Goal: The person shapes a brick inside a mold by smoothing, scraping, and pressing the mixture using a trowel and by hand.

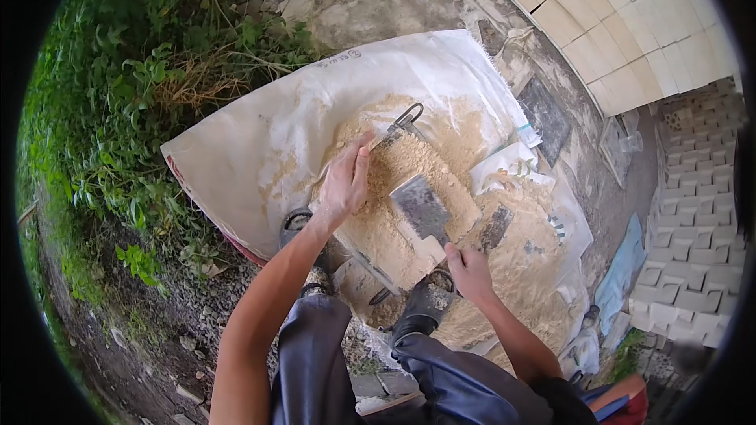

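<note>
A rectangular mould with wire loop handles (409, 116) is heaped with pale tan powder (402, 159) and stands between my feet on a white woven sack. My left hand (346, 177) lies along the left side of the heap, fingers stretched out and holding nothing. Closed around the near end of a flat scraper (421, 206) is my right hand (470, 271). The scraper has a grey rectangular blade resting over the powder and a pale end by my thumb. How far the fingers wrap round it is partly hidden.
The white sack (236, 138) is spread beneath, with loose powder (504, 291) at the right. Green plants (142, 110) grow along the left. Stacked pale tiles (606, 39) stand at upper right, and stacked moulded blocks (685, 212) at far right. A blue sheet (620, 271) lies near them.
</note>
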A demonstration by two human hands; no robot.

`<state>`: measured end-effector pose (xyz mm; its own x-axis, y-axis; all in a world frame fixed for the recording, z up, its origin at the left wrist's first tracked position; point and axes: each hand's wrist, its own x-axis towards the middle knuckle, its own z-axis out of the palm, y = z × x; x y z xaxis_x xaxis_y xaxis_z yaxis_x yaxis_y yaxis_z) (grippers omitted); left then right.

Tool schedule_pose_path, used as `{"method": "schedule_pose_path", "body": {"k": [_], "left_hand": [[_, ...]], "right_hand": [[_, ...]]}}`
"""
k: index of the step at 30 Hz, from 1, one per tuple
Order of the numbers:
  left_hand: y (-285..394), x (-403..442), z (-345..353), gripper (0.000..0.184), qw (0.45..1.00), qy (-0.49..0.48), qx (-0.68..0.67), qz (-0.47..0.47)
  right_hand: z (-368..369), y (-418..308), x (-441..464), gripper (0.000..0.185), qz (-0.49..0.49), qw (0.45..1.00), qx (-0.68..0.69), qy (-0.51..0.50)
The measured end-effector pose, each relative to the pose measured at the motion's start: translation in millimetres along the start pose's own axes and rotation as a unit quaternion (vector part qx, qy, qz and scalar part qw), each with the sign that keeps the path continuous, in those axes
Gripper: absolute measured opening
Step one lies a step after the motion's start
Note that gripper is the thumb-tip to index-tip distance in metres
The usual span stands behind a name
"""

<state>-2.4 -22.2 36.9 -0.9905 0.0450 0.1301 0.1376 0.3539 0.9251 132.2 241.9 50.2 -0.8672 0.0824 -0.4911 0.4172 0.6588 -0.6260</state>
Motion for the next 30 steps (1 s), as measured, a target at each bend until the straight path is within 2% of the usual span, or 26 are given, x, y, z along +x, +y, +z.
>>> {"method": "schedule_pose_path", "body": {"k": [1, 2, 4, 5, 6, 7, 8, 9, 10, 11, 13, 14, 16, 18, 19, 20, 22, 23, 24, 25, 26, 27, 29, 30], "left_hand": [[0.8, -2.4, -0.3, 0.043, 1.0, -0.006, -0.006, -0.02], [0.7, -4.2, -1.4, 0.043, 0.999, -0.012, -0.013, -0.039], [-0.3, -5.6, -3.8, 0.043, 0.998, -0.013, -0.032, -0.059], [1.0, -2.3, -3.6, 0.043, 0.996, -0.016, -0.052, -0.071], [-0.3, 0.7, -2.4, 0.043, 0.996, -0.016, -0.054, -0.065], [-4.8, 1.3, -1.0, 0.045, 0.999, -0.021, 0.044, 0.0], [-9.4, -1.6, 0.5, 0.048, 0.988, -0.025, 0.143, 0.058], [-10.7, -8.7, 3.6, 0.048, 0.988, -0.029, 0.143, 0.054], [-9.7, -13.5, 8.9, 0.051, 0.952, -0.062, 0.288, 0.082], [-8.0, -16.8, 14.2, 0.055, 0.893, -0.089, 0.427, 0.11], [-8.1, -26.1, 28.4, 0.057, 0.888, -0.115, 0.431, 0.11], [-7.8, -30.8, 35.2, 0.059, 0.883, -0.138, 0.436, 0.108], [-1.3, -37.1, 46.7, 0.057, 0.9, -0.123, 0.393, 0.146], [-4.2, -36.3, 56.0, 0.057, 0.896, -0.231, 0.313, 0.213], [-8.8, -30.6, 58.4, 0.057, 0.902, -0.276, 0.225, 0.242], [-13.9, -27.4, 60.5, 0.057, 0.902, -0.275, 0.225, 0.243], [-4.4, -19.8, 58.4, 0.054, 0.897, -0.218, 0.298, 0.245], [-2.1, -12.6, 55.5, 0.052, 0.899, -0.192, 0.314, 0.239], [-5.6, -2.4, 53.2, 0.052, 0.899, -0.194, 0.31, 0.241], [-10.5, 8.2, 50.3, 0.052, 0.891, -0.158, 0.363, 0.22], [-14.5, 14.0, 47.9, 0.053, 0.88, -0.12, 0.415, 0.196], [-14.1, 16.3, 43.2, 0.053, 0.881, -0.121, 0.413, 0.197], [-6.0, 18.4, 29.7, 0.055, 0.953, -0.108, 0.279, -0.038], [-4.8, 16.4, 27.0, 0.055, 0.953, -0.108, 0.28, -0.04]], "right_hand": [[2.1, 7.0, -5.1, 0.065, 0.0, 0.998, 0.056, -0.003], [6.2, 12.7, -9.5, 0.065, 0.001, 0.998, 0.055, -0.006], [11.1, 24.0, -15.1, 0.061, 0.063, 0.993, 0.095, -0.042], [10.7, 28.3, -14.8, 0.061, 0.061, 0.993, 0.094, -0.036], [10.6, 30.5, -12.0, 0.058, 0.107, 0.984, 0.121, -0.079], [11.1, 32.1, -9.3, 0.056, 0.152, 0.97, 0.147, -0.123], [8.7, 34.9, -10.2, 0.056, 0.15, 0.97, 0.146, -0.125], [5.9, 37.2, -19.4, 0.054, 0.078, 0.972, 0.177, -0.134], [4.2, 41.7, -28.0, 0.051, 0.004, 0.968, 0.209, -0.139], [5.5, 55.5, -34.3, 0.051, 0.006, 0.968, 0.21, -0.139], [11.6, 80.7, -45.4, 0.049, 0.06, 0.957, 0.243, -0.15], [12.4, 84.4, -46.6, 0.049, 0.056, 0.957, 0.241, -0.152], [12.6, 76.5, -54.7, 0.05, 0.106, 0.972, 0.206, -0.046], [6.6, 77.3, -60.9, 0.049, 0.095, 0.972, 0.213, -0.027], [3.4, 77.0, -61.6, 0.049, 0.087, 0.972, 0.216, -0.005], [0.7, 75.7, -58.5, 0.049, 0.086, 0.973, 0.216, -0.005], [-9.8, 66.5, -51.7, 0.046, -0.003, 0.982, 0.166, 0.088], [-19.4, 56.3, -48.3, 0.046, 0.001, 0.982, 0.164, 0.09], [-32.0, 37.1, -43.2, 0.041, -0.036, 0.988, 0.114, 0.095], [-40.7, 24.8, -36.6, 0.036, -0.073, 0.99, 0.063, 0.1], [-43.3, 21.9, -29.5, 0.036, -0.07, 0.99, 0.061, 0.102], [-43.1, 20.8, -22.7, 0.032, -0.083, 0.989, 0.024, 0.119], [-39.9, 17.4, -10.0, 0.029, -0.096, 0.986, -0.013, 0.135], [-37.1, 15.4, -4.5, 0.026, -0.115, 0.982, -0.033, 0.146]]}}
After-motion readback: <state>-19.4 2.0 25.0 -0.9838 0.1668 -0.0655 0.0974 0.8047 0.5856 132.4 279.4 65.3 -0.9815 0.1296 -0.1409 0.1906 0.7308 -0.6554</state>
